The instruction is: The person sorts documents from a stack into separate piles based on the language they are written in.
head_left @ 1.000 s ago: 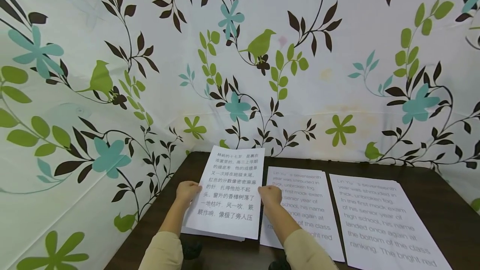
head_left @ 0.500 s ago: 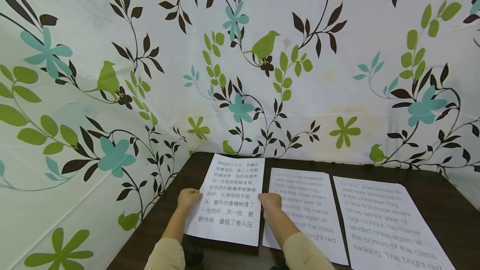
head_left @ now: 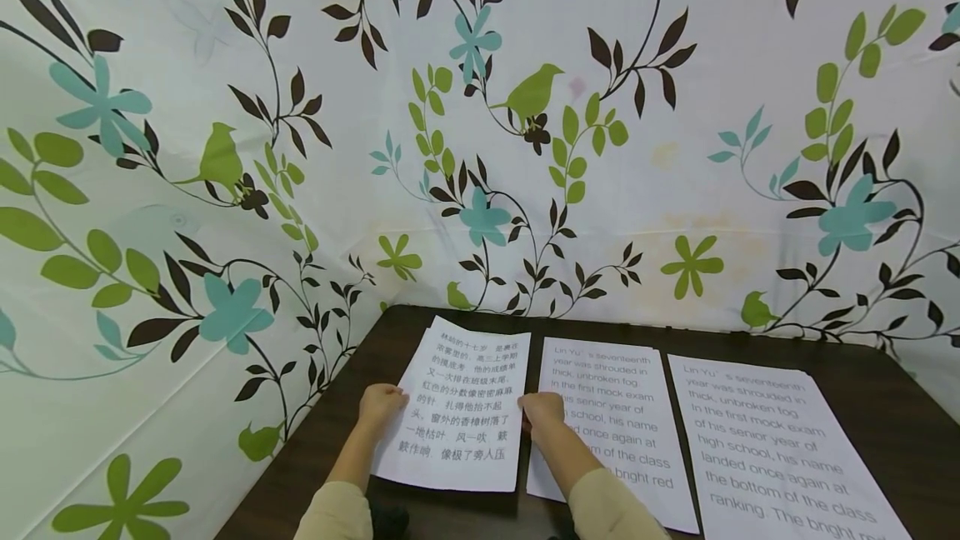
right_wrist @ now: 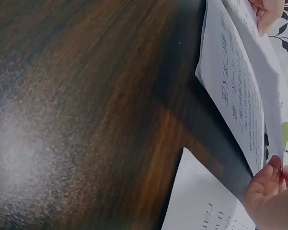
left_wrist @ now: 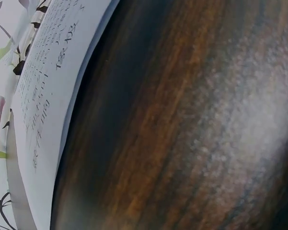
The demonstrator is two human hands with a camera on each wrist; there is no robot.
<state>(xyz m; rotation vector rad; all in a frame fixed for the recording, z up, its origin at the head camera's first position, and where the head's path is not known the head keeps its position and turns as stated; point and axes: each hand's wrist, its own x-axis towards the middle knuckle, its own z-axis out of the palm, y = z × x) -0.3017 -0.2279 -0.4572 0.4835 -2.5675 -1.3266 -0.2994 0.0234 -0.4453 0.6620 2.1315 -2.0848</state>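
Between the two hands: the Chinese pages [head_left: 457, 407], several leaves together, tilted over the dark table [left_wrist: 158, 120]; whether their lower edge touches the wood cannot be told.
Left hand [head_left: 382, 404]: a narrow pinch on the left edge, about midway along it.
Right hand [head_left: 542, 413]: a matching pinch on the right edge, thumb and fingertips meeting on the paper.
Top edge: lower against the wall pattern than a second ago, and now visibly bowed, where it ran straight.
Leaves: parted by a gap in the right wrist view; in the head view, one sheet now juts out at the upper left corner.
Significance: the lowering and bowing suggest, as a judgement, that the pages are being evened up between the hands; the alignment seems not yet complete.
English stacks: the middle stack [head_left: 600, 390] and right stack [head_left: 765, 440] lie side by side, undisturbed.
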